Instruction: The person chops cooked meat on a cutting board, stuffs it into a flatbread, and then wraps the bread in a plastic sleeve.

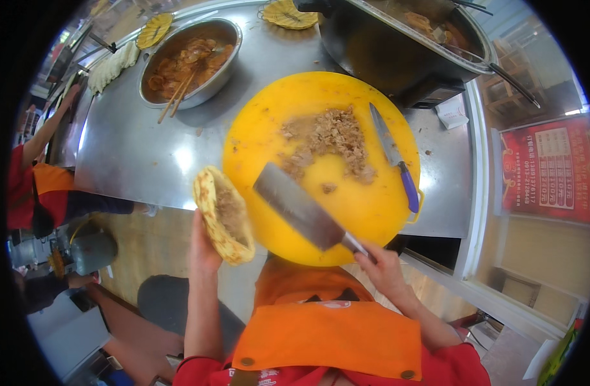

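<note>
A split round flatbread with chopped meat in its pocket is held up in my left hand, left of the cutting board. My right hand grips the handle of a cleaver, whose broad blade lies across the near left part of the round yellow cutting board. Beyond the blade, chopped meat is heaped mid-board, with a small separate clump closer to me. A pointed knife with a purple handle rests along the board's right side.
A steel bowl of sauced food, wooden chopsticks leaning in it, stands on the steel table. A large dark pot is at back right. Yellow woven mats lie at the back. Another person's arm shows at left.
</note>
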`<state>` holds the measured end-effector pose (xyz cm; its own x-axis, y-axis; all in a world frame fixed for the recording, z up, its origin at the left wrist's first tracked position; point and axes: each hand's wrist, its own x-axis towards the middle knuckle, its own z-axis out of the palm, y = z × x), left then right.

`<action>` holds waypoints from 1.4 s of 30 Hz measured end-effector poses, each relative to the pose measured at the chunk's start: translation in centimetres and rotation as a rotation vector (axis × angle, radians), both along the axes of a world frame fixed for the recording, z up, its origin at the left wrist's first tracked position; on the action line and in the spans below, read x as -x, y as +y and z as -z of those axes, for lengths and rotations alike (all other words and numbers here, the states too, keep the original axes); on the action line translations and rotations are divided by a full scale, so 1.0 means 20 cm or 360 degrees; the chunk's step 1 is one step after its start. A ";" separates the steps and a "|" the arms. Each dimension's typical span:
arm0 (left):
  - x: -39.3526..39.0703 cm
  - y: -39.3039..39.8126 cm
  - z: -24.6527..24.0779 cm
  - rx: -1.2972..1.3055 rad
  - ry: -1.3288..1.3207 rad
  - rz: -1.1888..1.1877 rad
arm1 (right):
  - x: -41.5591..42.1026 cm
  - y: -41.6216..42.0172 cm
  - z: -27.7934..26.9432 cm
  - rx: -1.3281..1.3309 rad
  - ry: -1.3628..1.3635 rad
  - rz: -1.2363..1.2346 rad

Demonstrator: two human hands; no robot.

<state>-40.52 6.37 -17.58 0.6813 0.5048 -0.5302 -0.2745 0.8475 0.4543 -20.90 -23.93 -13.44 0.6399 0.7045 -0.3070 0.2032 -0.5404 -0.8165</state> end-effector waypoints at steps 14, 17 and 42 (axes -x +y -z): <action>-0.06 0.02 -0.04 0.0159 -0.0096 -0.0158 | 0.07 0.49 0.09 -0.0256 0.0224 0.0162; -0.05 0.02 -0.04 0.0131 -0.0024 -0.0185 | -0.04 0.49 0.09 0.0038 0.0168 0.0396; -0.13 0.05 -0.03 -0.0540 0.0796 0.0288 | -0.60 0.10 0.15 -0.0070 -0.0802 0.0638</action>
<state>-37.87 7.32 -16.96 0.4828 0.6007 -0.6372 0.1753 0.6466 0.7424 -8.93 -21.94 -16.50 0.9143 0.3859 0.1234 0.3567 -0.6223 -0.6968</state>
